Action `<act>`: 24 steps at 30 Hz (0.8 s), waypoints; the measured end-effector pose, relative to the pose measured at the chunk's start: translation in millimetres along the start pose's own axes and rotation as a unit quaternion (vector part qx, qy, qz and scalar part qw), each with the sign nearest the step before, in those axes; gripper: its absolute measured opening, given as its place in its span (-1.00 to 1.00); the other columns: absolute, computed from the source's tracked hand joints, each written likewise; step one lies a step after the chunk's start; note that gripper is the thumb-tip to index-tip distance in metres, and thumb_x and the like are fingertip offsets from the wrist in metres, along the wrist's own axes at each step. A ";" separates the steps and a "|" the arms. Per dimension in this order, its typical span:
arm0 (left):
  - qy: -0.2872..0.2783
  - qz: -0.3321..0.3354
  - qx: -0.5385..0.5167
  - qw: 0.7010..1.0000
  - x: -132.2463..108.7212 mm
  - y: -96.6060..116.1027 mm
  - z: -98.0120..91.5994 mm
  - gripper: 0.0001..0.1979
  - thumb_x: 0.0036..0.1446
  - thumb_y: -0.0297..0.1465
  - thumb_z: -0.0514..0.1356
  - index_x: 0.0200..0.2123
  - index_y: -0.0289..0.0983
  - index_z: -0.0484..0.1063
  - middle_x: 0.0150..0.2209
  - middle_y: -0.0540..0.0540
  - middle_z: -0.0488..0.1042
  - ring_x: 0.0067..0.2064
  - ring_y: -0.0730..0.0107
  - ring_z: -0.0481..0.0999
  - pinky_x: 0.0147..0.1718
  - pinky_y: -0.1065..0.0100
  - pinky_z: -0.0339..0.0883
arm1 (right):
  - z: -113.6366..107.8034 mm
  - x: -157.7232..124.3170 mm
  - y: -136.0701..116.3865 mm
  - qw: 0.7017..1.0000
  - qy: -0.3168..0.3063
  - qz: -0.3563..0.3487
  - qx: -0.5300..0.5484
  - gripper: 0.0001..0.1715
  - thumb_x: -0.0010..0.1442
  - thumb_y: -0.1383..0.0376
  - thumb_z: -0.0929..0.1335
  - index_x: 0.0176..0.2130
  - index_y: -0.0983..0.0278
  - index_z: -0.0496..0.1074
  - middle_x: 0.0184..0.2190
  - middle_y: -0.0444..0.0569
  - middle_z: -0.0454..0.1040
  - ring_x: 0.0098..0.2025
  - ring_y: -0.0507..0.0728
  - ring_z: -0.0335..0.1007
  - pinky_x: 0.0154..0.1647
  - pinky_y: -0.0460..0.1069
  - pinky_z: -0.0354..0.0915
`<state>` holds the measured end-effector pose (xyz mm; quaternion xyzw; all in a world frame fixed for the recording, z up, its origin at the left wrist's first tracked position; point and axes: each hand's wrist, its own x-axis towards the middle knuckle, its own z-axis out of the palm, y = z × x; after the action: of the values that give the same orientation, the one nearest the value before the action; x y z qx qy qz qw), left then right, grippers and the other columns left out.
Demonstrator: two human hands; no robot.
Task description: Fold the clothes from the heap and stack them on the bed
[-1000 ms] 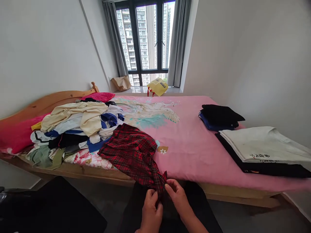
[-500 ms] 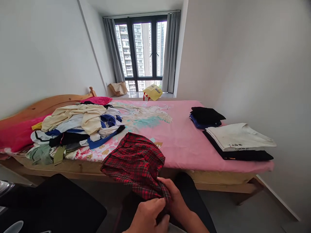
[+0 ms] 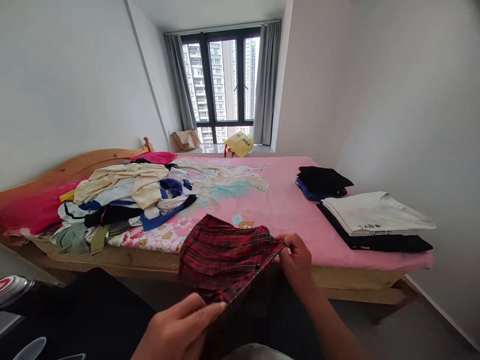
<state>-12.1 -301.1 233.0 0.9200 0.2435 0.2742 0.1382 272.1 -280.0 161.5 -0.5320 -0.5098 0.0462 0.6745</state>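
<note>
A red and black plaid garment is stretched between my two hands at the bed's front edge. My left hand is closed on its near corner at the lower middle. Farther right, my right hand pinches the other end of the same edge. The cloth between them is pulled fairly straight, and its far part rests on the bed. Whether it is a skirt or a shirt, I cannot tell.
A loose heap of clothes covers the left of the pink bed. Folded white shirts and a folded black garment lie at the right. A black chair or table surface stands at the lower left. A yellow bag sits by the window.
My hands were close together on bunched cloth. They have moved apart, the right one up and right, the left one down and left, and the plaid edge is now stretched between them.
</note>
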 end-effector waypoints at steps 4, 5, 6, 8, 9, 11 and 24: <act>0.205 -0.047 0.177 0.961 -4.6 -28.9 -6.8 -0.60 0.17 -0.49 0.11 0.06 -0.05 0.40 -0.19 -0.03 0.43 -0.26 0.53 0.50 -0.28 0.57 0.36 | -40.4 17.8 -41.3 0.985 0.055 -0.154 -0.052 -0.78 -0.01 0.48 0.30 -0.47 0.21 0.16 -0.52 -0.24 0.36 -0.48 -0.01 0.32 -0.43 -0.11 0.23; 0.235 -0.046 0.195 0.951 -5.2 -34.0 -4.6 -0.59 0.17 -0.51 0.12 0.06 -0.05 0.39 -0.16 -0.03 0.41 -0.22 0.51 0.49 -0.24 0.55 0.35 | -48.3 16.8 -48.5 0.980 0.043 -0.178 -0.074 -0.80 0.00 0.48 0.31 -0.43 0.20 0.20 -0.52 -0.25 0.36 -0.51 -0.02 0.31 -0.46 -0.12 0.23; 0.256 -0.044 0.203 0.944 -5.5 -37.7 -1.5 -0.58 0.16 -0.53 0.12 0.07 -0.07 0.38 -0.15 -0.04 0.40 -0.19 0.49 0.47 -0.20 0.52 0.34 | -54.5 15.0 -53.5 0.976 0.027 -0.191 -0.100 -0.81 0.02 0.47 0.31 -0.38 0.20 0.25 -0.51 -0.25 0.38 -0.52 -0.03 0.31 -0.48 -0.13 0.23; 0.263 -0.041 0.204 0.942 -4.7 -40.7 5.4 -0.57 0.16 -0.54 0.12 0.08 -0.10 0.36 -0.15 -0.05 0.39 -0.17 0.46 0.46 -0.17 0.48 0.33 | -61.8 11.3 -56.3 0.967 -0.009 -0.189 -0.169 -0.79 0.06 0.45 0.30 -0.27 0.19 0.32 -0.46 -0.23 0.44 -0.51 -0.03 0.35 -0.48 -0.14 0.26; 0.253 -0.039 0.206 0.944 -3.9 -40.5 8.6 -0.58 0.16 -0.53 0.12 0.08 -0.12 0.36 -0.15 -0.05 0.39 -0.18 0.45 0.45 -0.17 0.47 0.33 | -63.6 10.1 -54.5 0.962 -0.029 -0.181 -0.203 -0.77 0.09 0.45 0.28 -0.23 0.18 0.34 -0.43 -0.22 0.47 -0.50 -0.04 0.37 -0.46 -0.15 0.27; 0.232 -0.033 0.211 0.949 -2.2 -37.8 14.2 -0.57 0.14 -0.52 0.13 0.08 -0.15 0.34 -0.17 -0.06 0.39 -0.20 0.43 0.45 -0.20 0.45 0.34 | -65.2 8.2 -46.7 0.953 -0.071 -0.167 -0.242 -0.77 0.14 0.45 0.27 -0.21 0.17 0.36 -0.38 -0.21 0.50 -0.46 -0.04 0.41 -0.41 -0.15 0.30; 0.397 -0.099 0.173 0.896 -23.4 -34.2 46.6 -0.68 -0.04 -0.44 0.23 -0.16 -0.27 0.32 -0.20 -0.14 0.32 -0.26 0.32 0.38 -0.40 0.37 0.35 | -107.3 -86.4 -13.7 0.944 -0.040 -0.199 -0.260 -0.96 0.24 0.31 0.29 -0.27 0.21 0.35 -0.35 -0.08 0.41 -0.33 0.02 0.41 -0.31 -0.10 0.33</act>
<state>-15.3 -290.1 171.7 0.7149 0.4115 0.5554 -0.1053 303.4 -410.1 126.0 -0.5740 -0.6265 -0.2016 0.4872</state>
